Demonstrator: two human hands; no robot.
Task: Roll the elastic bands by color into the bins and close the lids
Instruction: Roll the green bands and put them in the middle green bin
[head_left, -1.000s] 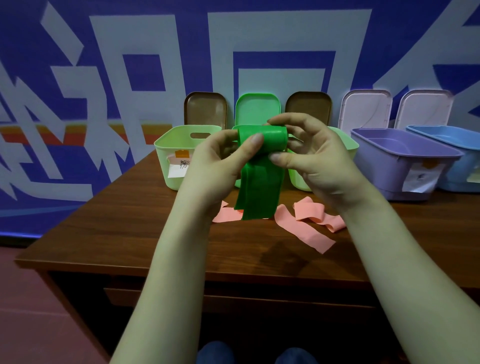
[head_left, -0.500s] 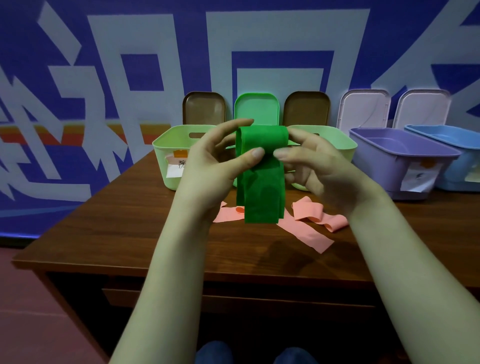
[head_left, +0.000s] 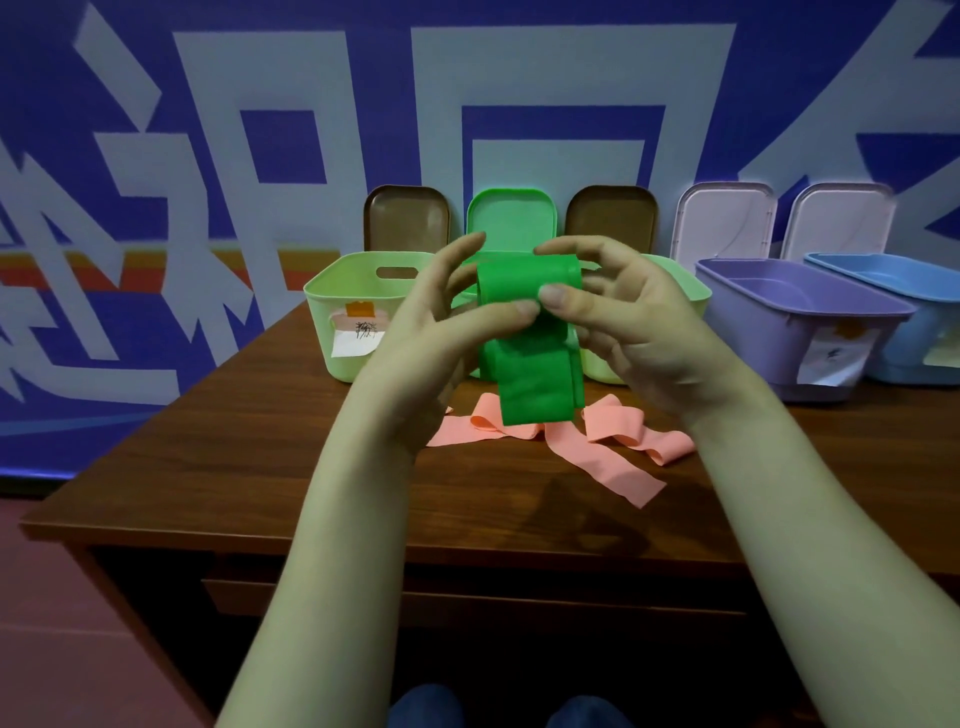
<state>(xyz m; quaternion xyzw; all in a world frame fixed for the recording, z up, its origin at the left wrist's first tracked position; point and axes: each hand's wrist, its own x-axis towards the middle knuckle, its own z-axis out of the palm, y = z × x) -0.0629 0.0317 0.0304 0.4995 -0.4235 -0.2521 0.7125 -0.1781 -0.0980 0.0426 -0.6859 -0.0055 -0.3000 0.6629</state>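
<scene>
My left hand (head_left: 415, 332) and right hand (head_left: 639, 332) both pinch the green band (head_left: 530, 283) at its rolled top; it seems soft, light and springy, so gripping both roll ends is safest.

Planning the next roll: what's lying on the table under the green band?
Loose pink elastic lies on the table beneath the hanging green band; its middle is hidden behind it.

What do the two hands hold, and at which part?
The left hand and right hand both pinch the green band at its rolled upper end.
</scene>
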